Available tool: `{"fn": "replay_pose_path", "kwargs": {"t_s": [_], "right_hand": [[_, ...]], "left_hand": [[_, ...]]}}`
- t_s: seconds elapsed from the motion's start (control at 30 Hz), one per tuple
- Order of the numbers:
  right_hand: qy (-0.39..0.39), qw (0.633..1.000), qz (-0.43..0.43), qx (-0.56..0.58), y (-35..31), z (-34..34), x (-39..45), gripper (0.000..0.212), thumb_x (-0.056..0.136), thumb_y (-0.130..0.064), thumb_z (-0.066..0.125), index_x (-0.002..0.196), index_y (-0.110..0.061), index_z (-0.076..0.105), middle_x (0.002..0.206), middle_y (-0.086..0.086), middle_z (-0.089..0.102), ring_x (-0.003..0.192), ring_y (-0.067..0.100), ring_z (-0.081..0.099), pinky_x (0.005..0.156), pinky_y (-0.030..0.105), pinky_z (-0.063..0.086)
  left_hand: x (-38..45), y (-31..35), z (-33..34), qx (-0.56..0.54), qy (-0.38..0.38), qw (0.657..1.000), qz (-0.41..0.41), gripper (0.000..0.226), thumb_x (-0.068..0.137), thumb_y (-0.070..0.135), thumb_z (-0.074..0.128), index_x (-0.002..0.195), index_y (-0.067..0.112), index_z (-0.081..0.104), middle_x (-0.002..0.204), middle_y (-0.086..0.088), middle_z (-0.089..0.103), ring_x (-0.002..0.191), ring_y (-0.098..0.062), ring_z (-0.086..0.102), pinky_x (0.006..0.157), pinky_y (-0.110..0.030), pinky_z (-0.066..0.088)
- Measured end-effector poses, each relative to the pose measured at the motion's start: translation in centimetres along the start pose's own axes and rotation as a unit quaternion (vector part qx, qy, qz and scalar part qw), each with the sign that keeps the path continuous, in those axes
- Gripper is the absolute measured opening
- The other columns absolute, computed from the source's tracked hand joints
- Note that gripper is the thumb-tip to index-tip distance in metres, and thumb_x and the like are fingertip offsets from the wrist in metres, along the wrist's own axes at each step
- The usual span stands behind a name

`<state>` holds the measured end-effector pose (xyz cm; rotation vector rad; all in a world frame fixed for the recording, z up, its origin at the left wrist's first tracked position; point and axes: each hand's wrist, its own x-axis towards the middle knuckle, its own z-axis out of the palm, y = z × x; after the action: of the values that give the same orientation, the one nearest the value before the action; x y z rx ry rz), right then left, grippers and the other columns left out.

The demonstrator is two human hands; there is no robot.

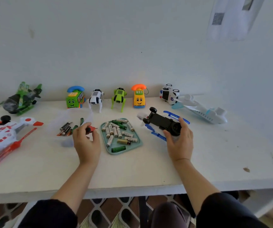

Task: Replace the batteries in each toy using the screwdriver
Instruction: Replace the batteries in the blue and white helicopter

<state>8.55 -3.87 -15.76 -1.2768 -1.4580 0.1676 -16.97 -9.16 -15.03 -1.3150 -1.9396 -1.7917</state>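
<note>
White table (132,170) against a white wall. Back row, left to right: green helicopter (21,99), green phone bus (75,98), white robot dog (96,99), green robot dog (119,98), yellow phone car (139,97), white police car (169,94) tipped on its side, white-and-teal plane (203,110). Front left: red-and-white helicopter (5,137). Clear bag (70,119) left of centre with a few loose batteries (66,128) in or on it, can't tell which. Teal tray (138,142) at centre holds a pile of AA cells (117,130), mostly white, some green, one gold-and-black; the printing on them is too blurred to read. Marking on the police car is also unreadable. Nothing lies between the hands and the tray. Left hand (86,142) sits between bag and tray, fingers curled round the screwdriver (90,129), red-and-black handle, tip pointing at the tray. Right hand (179,140) is right of the tray, fingers wrapped round the rear end of the blue toy (163,123), which lies belly-up on the table, black underside and wheels showing, blue skids either side.
</note>
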Motion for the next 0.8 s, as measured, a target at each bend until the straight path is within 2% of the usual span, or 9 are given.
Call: {"fn": "replay_pose_path", "kwargs": {"t_s": [0.1, 0.17, 0.27, 0.4, 0.47, 0.53, 0.63, 0.73, 0.8], "right_hand": [[0.0, 0.998, -0.055, -0.03, 0.1, 0.2, 0.3, 0.049, 0.085, -0.035, 0.054, 0.132, -0.023, 0.046, 0.13, 0.015, 0.052, 0.106, 0.04, 0.052, 0.086, 0.043, 0.045], [-0.004, 0.997, -0.068, -0.047, 0.2, 0.5, 0.5, 0.042, 0.087, -0.035, 0.044, 0.127, -0.028, 0.054, 0.132, 0.019, 0.05, 0.102, 0.044, 0.053, 0.081, 0.048, 0.049], [-0.006, 0.997, -0.062, -0.054, 0.2, 0.6, 0.2, 0.041, 0.086, -0.04, 0.044, 0.117, -0.023, 0.064, 0.134, 0.018, 0.047, 0.106, 0.045, 0.051, 0.08, 0.05, 0.051], [-0.019, 0.993, -0.08, -0.089, 0.3, 0.5, 0.1, 0.064, 0.065, -0.063, 0.061, 0.118, -0.027, 0.058, 0.135, 0.015, 0.043, 0.108, 0.044, 0.051, 0.075, 0.045, 0.051], [-0.012, 0.99, -0.095, -0.108, 0.8, 0.7, 0.2, 0.068, 0.06, -0.053, 0.078, 0.119, -0.031, 0.053, 0.135, 0.013, 0.039, 0.108, 0.045, 0.049, 0.07, 0.048, 0.053], [0.002, 0.989, -0.112, -0.098, 1.2, 1.0, 0.3, 0.067, 0.06, -0.034, 0.086, 0.117, -0.031, 0.051, 0.133, 0.011, 0.034, 0.109, 0.044, 0.045, 0.07, 0.05, 0.054], [0.019, 0.985, -0.147, -0.085, 1.8, 1.3, 0.4, 0.063, 0.063, -0.02, 0.085, 0.116, -0.029, 0.052, 0.133, 0.013, 0.032, 0.115, 0.043, 0.04, 0.075, 0.053, 0.053], [0.027, 0.982, -0.167, -0.089, 2.0, 1.5, 0.5, 0.062, 0.066, -0.012, 0.083, 0.117, -0.028, 0.051, 0.139, 0.015, 0.027, 0.122, 0.051, 0.04, 0.087, 0.056, 0.047], [0.033, 0.979, -0.173, -0.1, 1.9, 1.6, 0.5, 0.065, 0.065, -0.007, 0.082, 0.118, -0.027, 0.05, 0.141, 0.013, 0.027, 0.121, 0.053, 0.04, 0.086, 0.056, 0.047]], "left_hand": [[1.2, 3.7, 0.6, -0.126, 0.034, 0.991, 0.021, 0.021, 0.091, 0.015, 0.052, 0.109, 0.003, 0.051, 0.1, -0.003, 0.054, 0.076, -0.005, 0.051, 0.065, -0.008, 0.039], [2.1, 6.9, 1.2, -0.204, 0.019, 0.978, 0.028, 0.019, 0.094, 0.026, 0.043, 0.106, 0.012, 0.041, 0.091, 0.009, 0.055, 0.073, 0.0, 0.057, 0.064, -0.01, 0.044], [2.6, 10.6, 2.3, -0.255, -0.041, 0.966, 0.018, 0.009, 0.1, 0.021, 0.037, 0.101, 0.012, 0.035, 0.079, 0.002, 0.06, 0.059, -0.015, 0.061, 0.053, -0.022, 0.046], [2.2, 13.1, 3.8, -0.267, -0.105, 0.957, 0.036, 0.005, 0.101, 0.018, 0.037, 0.101, 0.014, 0.035, 0.077, 0.0, 0.061, 0.056, -0.021, 0.063, 0.046, -0.023, 0.047], [2.1, 13.7, 4.6, -0.265, -0.12, 0.956, 0.045, 0.007, 0.101, 0.017, 0.038, 0.102, 0.011, 0.036, 0.077, -0.006, 0.061, 0.055, -0.019, 0.063, 0.047, -0.022, 0.047], [2.1, 13.8, 5.1, -0.265, -0.12, 0.956, 0.042, 0.009, 0.1, 0.018, 0.039, 0.103, 0.009, 0.037, 0.079, -0.011, 0.061, 0.055, -0.018, 0.063, 0.047, -0.021, 0.047], [2.3, 14.1, 5.5, -0.264, -0.13, 0.955, 0.043, 0.008, 0.1, 0.019, 0.038, 0.103, 0.012, 0.036, 0.081, -0.009, 0.061, 0.056, -0.018, 0.062, 0.048, -0.02, 0.047], [2.6, 14.2, 5.9, -0.261, -0.14, 0.954, 0.049, 0.008, 0.101, 0.019, 0.037, 0.106, 0.014, 0.035, 0.078, -0.001, 0.058, 0.055, -0.017, 0.059, 0.048, -0.021, 0.046], [2.9, 14.1, 6.1, -0.256, -0.145, 0.955, 0.046, 0.01, 0.101, 0.018, 0.036, 0.11, 0.013, 0.036, 0.077, 0.001, 0.057, 0.054, -0.013, 0.058, 0.049, -0.022, 0.046]]}}
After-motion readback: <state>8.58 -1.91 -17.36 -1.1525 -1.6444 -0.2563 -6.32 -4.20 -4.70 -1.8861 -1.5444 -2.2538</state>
